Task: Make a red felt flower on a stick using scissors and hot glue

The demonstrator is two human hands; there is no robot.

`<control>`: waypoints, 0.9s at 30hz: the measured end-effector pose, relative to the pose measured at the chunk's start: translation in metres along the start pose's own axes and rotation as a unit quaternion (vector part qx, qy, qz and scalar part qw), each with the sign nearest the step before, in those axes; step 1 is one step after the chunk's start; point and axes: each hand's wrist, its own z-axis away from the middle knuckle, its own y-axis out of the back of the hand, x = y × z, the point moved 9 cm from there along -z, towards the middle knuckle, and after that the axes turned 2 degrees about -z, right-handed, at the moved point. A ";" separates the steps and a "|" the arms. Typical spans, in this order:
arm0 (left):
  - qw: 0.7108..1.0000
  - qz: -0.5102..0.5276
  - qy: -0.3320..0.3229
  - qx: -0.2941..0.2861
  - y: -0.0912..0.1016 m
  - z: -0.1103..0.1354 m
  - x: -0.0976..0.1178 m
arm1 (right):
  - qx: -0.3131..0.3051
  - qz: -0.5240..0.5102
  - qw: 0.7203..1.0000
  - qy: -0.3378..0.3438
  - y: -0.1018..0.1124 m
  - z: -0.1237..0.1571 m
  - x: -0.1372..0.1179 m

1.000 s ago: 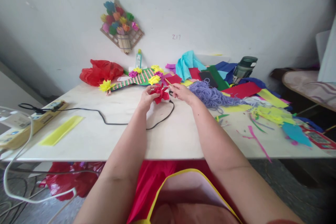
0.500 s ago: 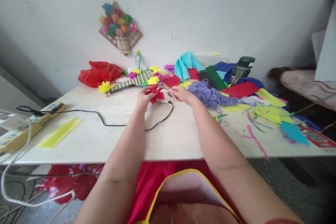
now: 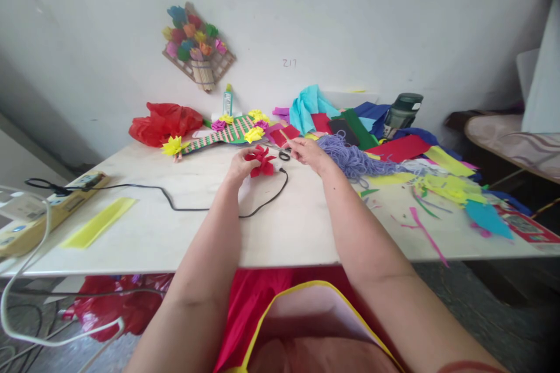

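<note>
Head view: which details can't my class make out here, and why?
All in the head view:
- Part of the red flower: covered by the left hand.
- Lower end of the tan stick: hidden in the right hand.
- A stretch of black cord: behind the left forearm.
- Tube print: too small.

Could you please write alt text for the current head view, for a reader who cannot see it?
A person's left hand holds a red flower over a white table while the right hand grips a thin stick. Behind them lies a green-and-pink craft trimmed with yellow flowers; purple yarn and colored sheets lie to the right.
</note>
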 end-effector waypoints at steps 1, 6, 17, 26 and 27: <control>0.999 -0.035 -0.002 -0.013 -0.002 0.000 -0.001 | -0.018 0.010 1.000 -0.012 -0.005 0.001 0.001; 0.967 -0.240 -0.081 0.006 0.002 -0.006 0.012 | -0.056 0.039 0.997 -0.039 -0.019 0.000 0.009; 0.967 -0.114 -0.227 0.012 -0.008 0.012 0.046 | -0.082 0.086 0.993 -0.014 -0.033 -0.003 0.011; 0.995 -0.023 -0.085 -0.040 -0.023 0.008 0.023 | -0.073 0.163 0.983 0.032 -0.034 -0.007 0.010; 0.997 -0.011 -0.073 -0.038 -0.023 0.009 0.023 | -0.063 0.178 0.981 0.046 -0.033 -0.007 0.007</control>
